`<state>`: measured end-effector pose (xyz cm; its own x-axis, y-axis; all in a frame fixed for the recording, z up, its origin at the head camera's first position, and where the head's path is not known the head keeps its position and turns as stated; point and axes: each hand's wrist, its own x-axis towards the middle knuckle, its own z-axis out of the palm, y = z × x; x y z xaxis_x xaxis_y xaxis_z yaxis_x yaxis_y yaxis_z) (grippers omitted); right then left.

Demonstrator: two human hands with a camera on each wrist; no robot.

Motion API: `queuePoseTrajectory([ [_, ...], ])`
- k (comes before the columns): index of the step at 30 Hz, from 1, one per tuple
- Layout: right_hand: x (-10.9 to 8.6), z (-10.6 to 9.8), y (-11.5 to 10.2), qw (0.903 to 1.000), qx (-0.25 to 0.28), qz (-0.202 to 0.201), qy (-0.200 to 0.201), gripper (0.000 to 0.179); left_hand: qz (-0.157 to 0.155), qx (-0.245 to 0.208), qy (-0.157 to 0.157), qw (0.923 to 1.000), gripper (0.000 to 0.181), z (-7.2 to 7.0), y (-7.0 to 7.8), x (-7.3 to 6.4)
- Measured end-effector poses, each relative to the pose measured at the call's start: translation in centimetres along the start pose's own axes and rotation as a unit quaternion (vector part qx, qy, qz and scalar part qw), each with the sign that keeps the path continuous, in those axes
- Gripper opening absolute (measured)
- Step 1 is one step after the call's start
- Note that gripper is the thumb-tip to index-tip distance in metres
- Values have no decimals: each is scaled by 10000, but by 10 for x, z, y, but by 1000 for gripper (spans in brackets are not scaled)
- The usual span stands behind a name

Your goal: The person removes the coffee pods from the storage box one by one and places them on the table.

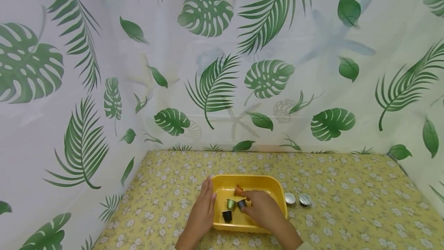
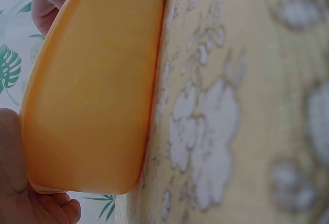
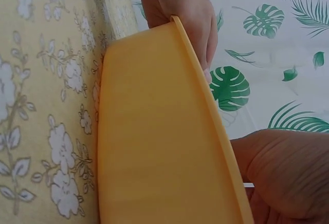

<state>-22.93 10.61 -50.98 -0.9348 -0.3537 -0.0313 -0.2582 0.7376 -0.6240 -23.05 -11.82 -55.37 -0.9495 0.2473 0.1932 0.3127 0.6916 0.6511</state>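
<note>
A yellow plastic tray (image 1: 249, 227) stands on the flowered cloth with several small coffee capsules in it. My left hand (image 1: 202, 210) holds its left side, thumb at the rim and fingers along the outer wall. Over the inside reaches my right hand (image 1: 262, 208), fingers and thumb spread apart. Its thumb is right at a dark blue capsule (image 1: 241, 204), and the index fingertip is close to an orange capsule (image 1: 238, 190). A green capsule (image 1: 231, 204) and a black capsule (image 1: 227, 216) lie left of them. In the right wrist view, the tray wall (image 3: 149, 126) hides the capsules.
Just right of the tray, two silver-topped capsules sit on the cloth: a pale one (image 1: 290, 198) near the rim and a striped one (image 1: 305, 199) farther out. Leaf-patterned curtains (image 1: 222, 88) rise behind the table and at both sides.
</note>
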Motion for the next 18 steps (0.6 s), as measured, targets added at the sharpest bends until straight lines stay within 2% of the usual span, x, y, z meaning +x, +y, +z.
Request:
queuePoseTrajectory([
  [4, 3, 3, 0, 9998, -104, 85, -113, 44, 7, 33, -13, 10000, 65, 0, 0, 1],
  [9, 6, 7, 1, 9996, -266, -1, -116, 48, -5, 43, -40, 10000, 61, 1, -1, 2],
  [18, 10, 16, 4, 9990, -414, -152, -23, 33, -118, 59, -29, 9999, 55, 2, -1, 3],
])
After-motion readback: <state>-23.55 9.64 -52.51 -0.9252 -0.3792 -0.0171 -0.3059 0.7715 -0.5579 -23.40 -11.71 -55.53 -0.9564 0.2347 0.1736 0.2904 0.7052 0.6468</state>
